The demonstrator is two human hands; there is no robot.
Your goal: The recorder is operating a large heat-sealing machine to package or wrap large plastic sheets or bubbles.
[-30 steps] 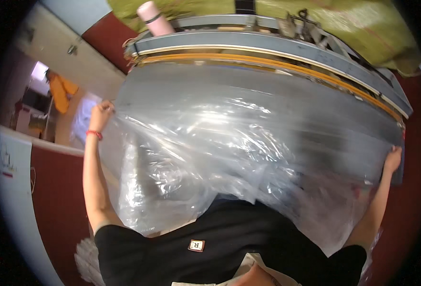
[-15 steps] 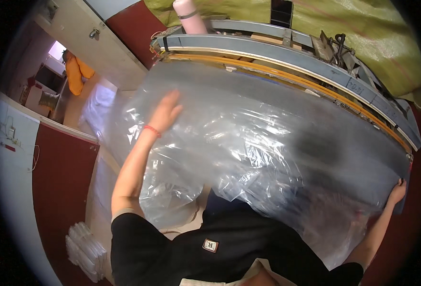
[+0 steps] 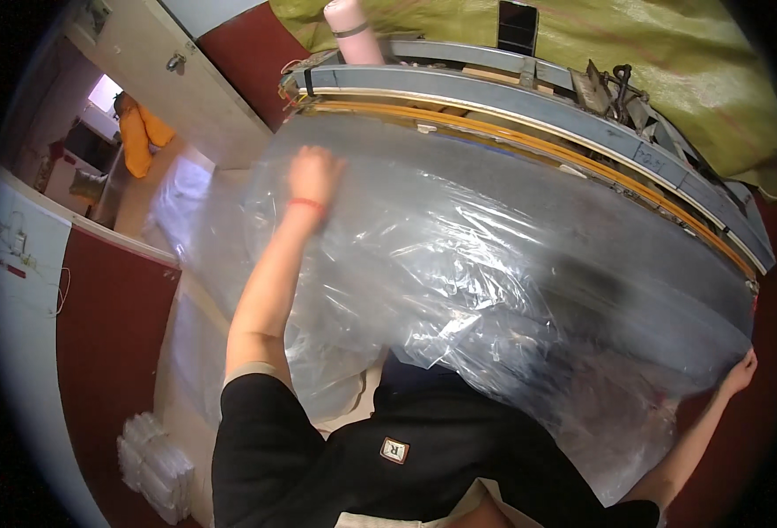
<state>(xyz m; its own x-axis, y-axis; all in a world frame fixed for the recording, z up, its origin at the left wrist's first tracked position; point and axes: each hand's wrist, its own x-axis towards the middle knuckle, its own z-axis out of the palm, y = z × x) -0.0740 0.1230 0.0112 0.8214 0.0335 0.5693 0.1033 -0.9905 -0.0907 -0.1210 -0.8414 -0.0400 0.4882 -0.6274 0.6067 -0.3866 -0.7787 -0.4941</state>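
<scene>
since a second ago, your left hand (image 3: 315, 179) has come in from the film's left edge to lie over its upper left part, while your right hand (image 3: 740, 371) has stayed by the far right corner. the clear plastic film (image 3: 459, 255) spreads wrinkled and shiny between your hands and sags toward your body. your left hand is blurred, so you cannot tell if its fingers grip. your right fingers are together at the film's edge; any pinch is unclear. beyond both hands runs a grey metal beam (image 3: 494, 99).
</scene>
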